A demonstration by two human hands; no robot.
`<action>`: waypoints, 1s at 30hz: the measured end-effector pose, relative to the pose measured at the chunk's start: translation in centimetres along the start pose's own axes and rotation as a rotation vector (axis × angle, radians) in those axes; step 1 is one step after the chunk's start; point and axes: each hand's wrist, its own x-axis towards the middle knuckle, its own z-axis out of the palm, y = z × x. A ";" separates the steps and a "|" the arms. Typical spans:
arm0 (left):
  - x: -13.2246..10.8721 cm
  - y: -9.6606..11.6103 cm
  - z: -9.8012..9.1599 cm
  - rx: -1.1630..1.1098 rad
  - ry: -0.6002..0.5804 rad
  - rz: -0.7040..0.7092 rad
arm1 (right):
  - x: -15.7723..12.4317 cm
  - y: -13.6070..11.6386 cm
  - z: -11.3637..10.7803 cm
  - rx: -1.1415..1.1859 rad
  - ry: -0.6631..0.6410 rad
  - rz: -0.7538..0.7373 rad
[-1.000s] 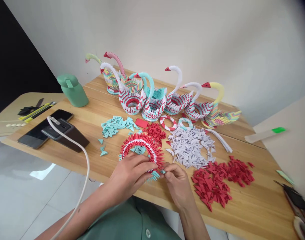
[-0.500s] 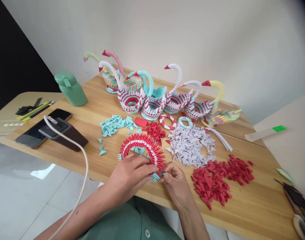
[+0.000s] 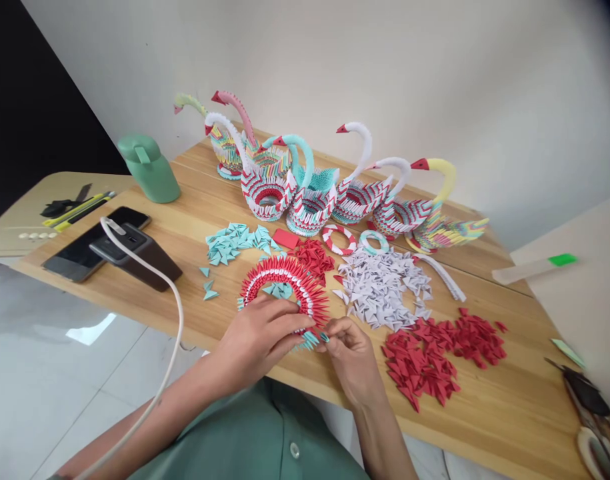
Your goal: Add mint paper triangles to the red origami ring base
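A ring of interlocked folded paper pieces point(image 3: 285, 272), red with a white band and some light blue along its near edge, is held over the table's front edge. My left hand point(image 3: 265, 337) is closed on its near side, fingers lying across the rim. Just right of the ring, my right hand point(image 3: 352, 353) pinches a small light-blue folded paper piece point(image 3: 325, 337) between thumb and fingertips, close to the ring's blue edge. Beyond the ring are piles of light-blue pieces point(image 3: 235, 243), red pieces point(image 3: 312, 260) and white pieces point(image 3: 385, 287).
Several paper swans point(image 3: 309, 200) stand along the back. A red pile point(image 3: 425, 360) lies right, near scissors point(image 3: 597, 427). At left are a green bottle point(image 3: 152, 170), a phone point(image 3: 75, 257) and a black device point(image 3: 137, 253) whose white cable point(image 3: 177, 320) passes over my left forearm.
My right hand has drawn slightly away from the ring, and the light-blue piece shows more clearly in its fingers. The whole view has shifted a little.
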 end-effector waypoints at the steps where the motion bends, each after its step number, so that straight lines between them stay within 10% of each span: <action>1: 0.1 0.0 0.0 0.001 0.002 -0.001 | 0.0 0.0 0.1 0.002 -0.001 0.002; 30: 0.2 -0.1 0.2 0.043 -0.018 0.009 | -0.1 1.4 1.1 0.067 0.095 -0.092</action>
